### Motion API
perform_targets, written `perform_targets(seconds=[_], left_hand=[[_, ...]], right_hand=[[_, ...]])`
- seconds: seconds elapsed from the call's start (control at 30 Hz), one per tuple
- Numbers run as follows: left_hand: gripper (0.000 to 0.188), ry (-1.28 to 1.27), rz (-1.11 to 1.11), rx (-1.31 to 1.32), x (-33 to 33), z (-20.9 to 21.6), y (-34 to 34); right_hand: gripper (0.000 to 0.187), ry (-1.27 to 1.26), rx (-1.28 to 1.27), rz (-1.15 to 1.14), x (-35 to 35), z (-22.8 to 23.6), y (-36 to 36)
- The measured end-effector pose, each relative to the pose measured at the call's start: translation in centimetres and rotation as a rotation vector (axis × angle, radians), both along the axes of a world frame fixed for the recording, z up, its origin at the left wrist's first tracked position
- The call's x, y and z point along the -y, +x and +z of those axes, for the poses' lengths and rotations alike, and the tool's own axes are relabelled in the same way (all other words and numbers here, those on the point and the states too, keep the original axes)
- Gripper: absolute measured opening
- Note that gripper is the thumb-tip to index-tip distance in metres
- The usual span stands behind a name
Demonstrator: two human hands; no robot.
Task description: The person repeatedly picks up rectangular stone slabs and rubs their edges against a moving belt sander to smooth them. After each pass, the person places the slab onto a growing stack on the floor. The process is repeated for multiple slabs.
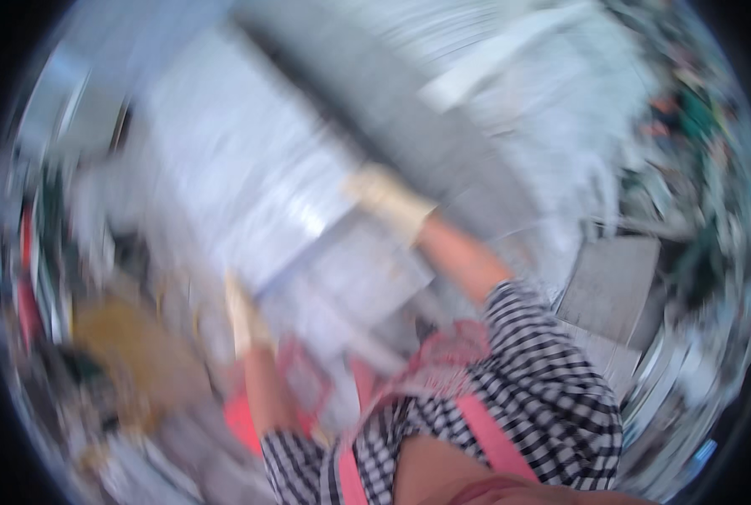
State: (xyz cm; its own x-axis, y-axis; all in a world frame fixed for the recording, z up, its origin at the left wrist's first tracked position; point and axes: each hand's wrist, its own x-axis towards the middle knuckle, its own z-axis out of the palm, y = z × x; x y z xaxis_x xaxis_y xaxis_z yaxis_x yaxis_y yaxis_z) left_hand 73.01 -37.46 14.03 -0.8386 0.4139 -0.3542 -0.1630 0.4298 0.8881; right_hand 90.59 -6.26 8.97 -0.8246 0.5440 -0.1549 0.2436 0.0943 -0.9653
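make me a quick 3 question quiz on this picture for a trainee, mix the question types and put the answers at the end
1. True or false: the left hand and the right hand both wear pale gloves.

2. Pick one. The sleeves are:
A) plain red
B) black-and-white checked
C) green striped

3. Short answer: which hand is nearer the long dark strip beside the large pale panel?

Key:
1. True; the picture is blurred, but the pale covering shows on both hands.
2. B
3. The right hand.
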Motion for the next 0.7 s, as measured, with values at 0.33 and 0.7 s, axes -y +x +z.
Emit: perform_targets(seconds=[0.33,0.7], left_hand=[[0.069,0.284,0.074,-0.003,-6.3,-3.9,6.9],[0.075,0.388,-0.001,0.09,-3.9,-4.8,8.1]], right_hand=[[0.059,0.451,0.032,-0.312,6.9,-2.0,23.2],[0.051,-0.125,1.294,-0.651,37.5,-20.5,63.5]])
